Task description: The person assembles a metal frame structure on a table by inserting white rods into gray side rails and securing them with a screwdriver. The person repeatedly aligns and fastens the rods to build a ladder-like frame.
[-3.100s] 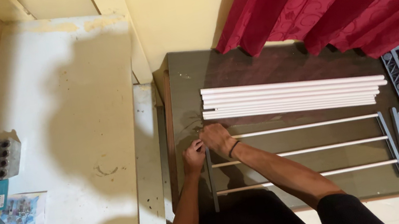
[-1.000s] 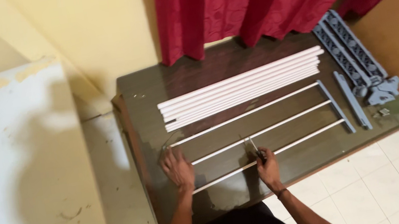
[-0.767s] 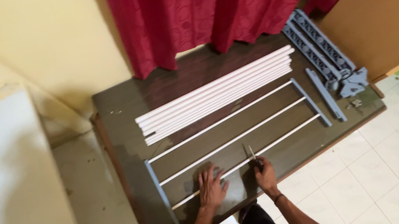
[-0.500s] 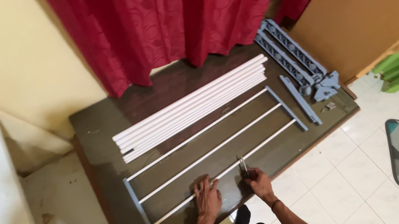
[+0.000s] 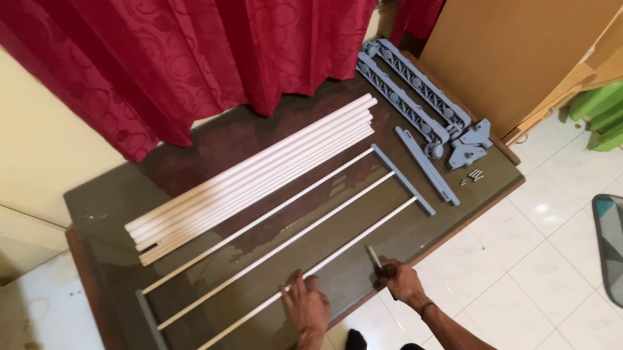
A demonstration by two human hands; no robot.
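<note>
While the view has swung right over the last half second, both hands have stayed at the table's [image 5: 87, 213] near edge. Left hand [image 5: 306, 306] lies flat and open, fingers touching the frame's nearest rod [image 5: 295, 286]. Right hand [image 5: 403, 278] is closed around a small dark tool [image 5: 374, 258], likely a screwdriver, just beside that rod. Loose rods [image 5: 254, 177] lie well behind.

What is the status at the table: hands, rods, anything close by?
Left hand flat on nearest thin white rod. Right hand gripping small dark tool. Loose white tubes stacked behind, apart.
</note>
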